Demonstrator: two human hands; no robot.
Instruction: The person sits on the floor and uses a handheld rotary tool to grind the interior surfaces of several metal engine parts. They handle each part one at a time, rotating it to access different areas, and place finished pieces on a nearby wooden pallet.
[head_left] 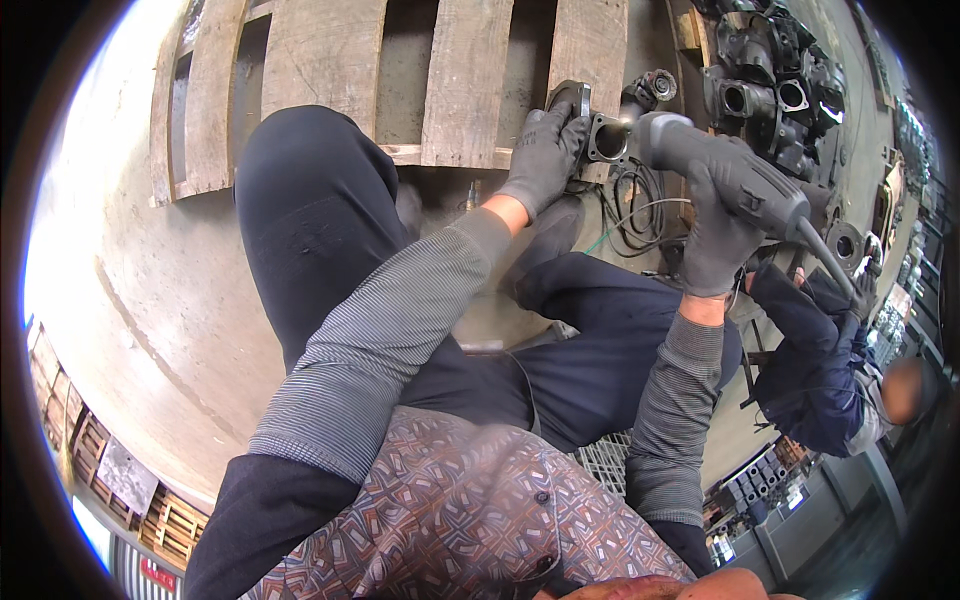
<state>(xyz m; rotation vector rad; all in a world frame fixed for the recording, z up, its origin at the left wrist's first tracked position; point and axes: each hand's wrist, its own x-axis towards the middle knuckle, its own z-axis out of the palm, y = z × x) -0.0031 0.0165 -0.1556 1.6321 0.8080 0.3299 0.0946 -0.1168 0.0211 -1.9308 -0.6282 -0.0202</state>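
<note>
My left hand (543, 150), in a dark grey glove, is wrapped round a metal casting (607, 140) with a square flange and a round bore. The casting rests at the near edge of a wooden pallet (462, 80). In my gloved right hand (718, 240) is a dark grey corded power grinder (745, 175). Its lighter head (658, 138) points left at the casting, and a small bright spot shows between them. The working tip is too small to make out. A thick cord (828, 258) leaves the grinder's rear.
Behind the casting lies another dark metal part (655, 88). Many similar castings (765, 75) are heaped at the far right. Loose black cable (640, 215) coils on the floor below the pallet edge. A co-worker (830, 370) sits close on my right. My knees flank the work.
</note>
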